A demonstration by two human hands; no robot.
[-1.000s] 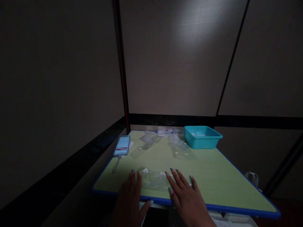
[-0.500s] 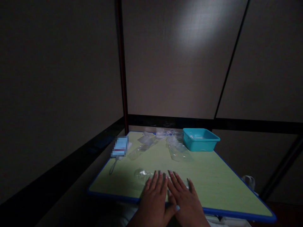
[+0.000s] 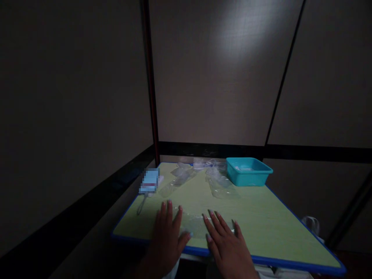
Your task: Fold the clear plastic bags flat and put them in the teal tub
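Left hand [image 3: 166, 232]: lying open, gripping nothing, palm down at seven o'clock on the table [image 3: 273, 228], thumb seemingly touching the bag [image 3: 193, 224].
Right hand [image 3: 226, 238]: also gripping nothing, fingers spreading at six o'clock over the bag's right end, probably pressing against slipping.
Bag: lying between and partly under the hands, clear and thin; two-handed contact is presumably flattening it.
Phone [image 3: 150, 180]: blurred, so likely one; lying at ten o'clock, its strap [image 3: 141, 205] trailing nearward, perhaps for being out of the hands' way.
Other bags [image 3: 222, 188]: lying loosely between eleven and twelve o'clock, some overlapping, apparently for being within reach.
Basin [image 3: 248, 179]: standing upright at one o'clock, holding something pale, too dim to identify.
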